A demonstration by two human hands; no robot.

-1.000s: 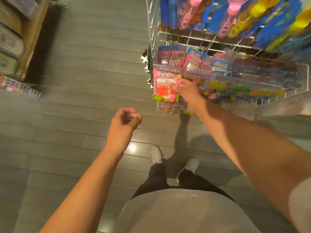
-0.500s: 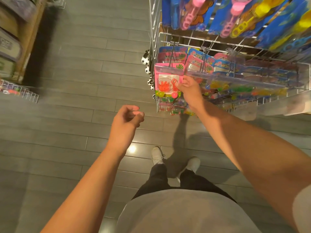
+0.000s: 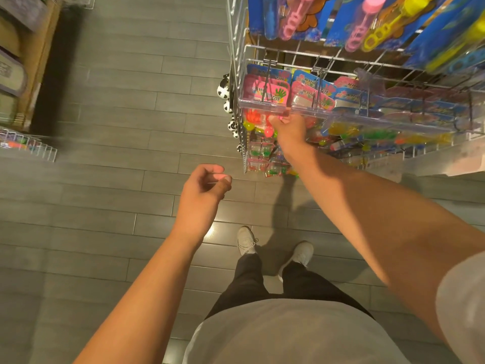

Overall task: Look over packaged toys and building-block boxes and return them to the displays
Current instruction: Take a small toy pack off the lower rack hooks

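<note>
The right hand (image 3: 290, 127) reaches up to the white wire display rack (image 3: 237, 74) on the right and pinches a pink blister-packed toy (image 3: 258, 119) at its right edge, just under the clear plastic rail (image 3: 265, 106) where matching pink-and-blue carded packs (image 3: 265, 88) hang on hooks. The toy sits at the rack's near left corner, against the hanging row. The left hand (image 3: 202, 190) hovers over the grey plank floor (image 3: 105, 127), fingers loosely curled, holding nothing. Bubble wands (image 3: 291, 19) hang on the tier above.
</note>
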